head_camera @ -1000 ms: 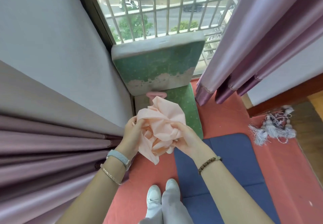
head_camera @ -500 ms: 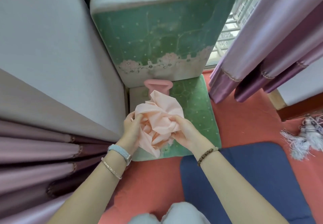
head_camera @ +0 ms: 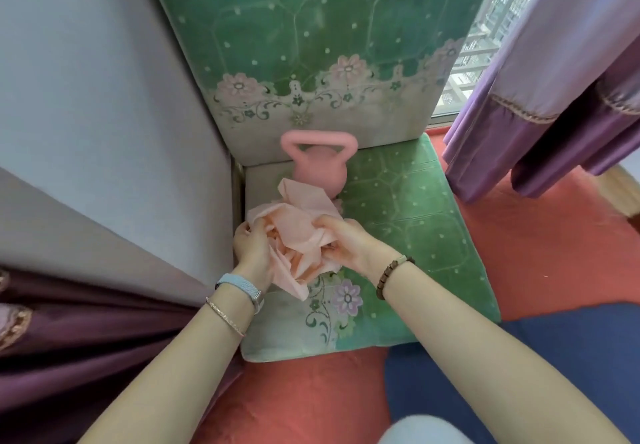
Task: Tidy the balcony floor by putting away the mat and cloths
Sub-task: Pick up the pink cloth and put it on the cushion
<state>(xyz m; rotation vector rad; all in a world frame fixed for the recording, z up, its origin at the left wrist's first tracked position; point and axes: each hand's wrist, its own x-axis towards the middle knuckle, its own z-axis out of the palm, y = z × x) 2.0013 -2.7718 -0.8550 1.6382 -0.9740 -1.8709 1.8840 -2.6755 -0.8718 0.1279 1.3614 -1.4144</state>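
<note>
A crumpled peach cloth (head_camera: 294,229) is bunched between both hands, low over the seat of a green floral floor cushion (head_camera: 408,236). My left hand (head_camera: 251,251) grips its left side and my right hand (head_camera: 341,241) holds its right side with curled fingers. Part of the cloth hangs down between my wrists. A dark blue mat (head_camera: 571,357) lies on the red floor covering at lower right, partly under my right forearm.
A pink kettlebell (head_camera: 320,163) stands on the cushion just behind the cloth, against the upright green backrest (head_camera: 311,45). A grey wall panel (head_camera: 104,114) is at left, purple curtains (head_camera: 571,97) hang at right and lower left. Red floor covering (head_camera: 536,253) surrounds the cushion.
The view has closed in and dropped toward the cushion. Both hands, still holding the peach cloth, have lowered it to just above the seat in front of the kettlebell.
</note>
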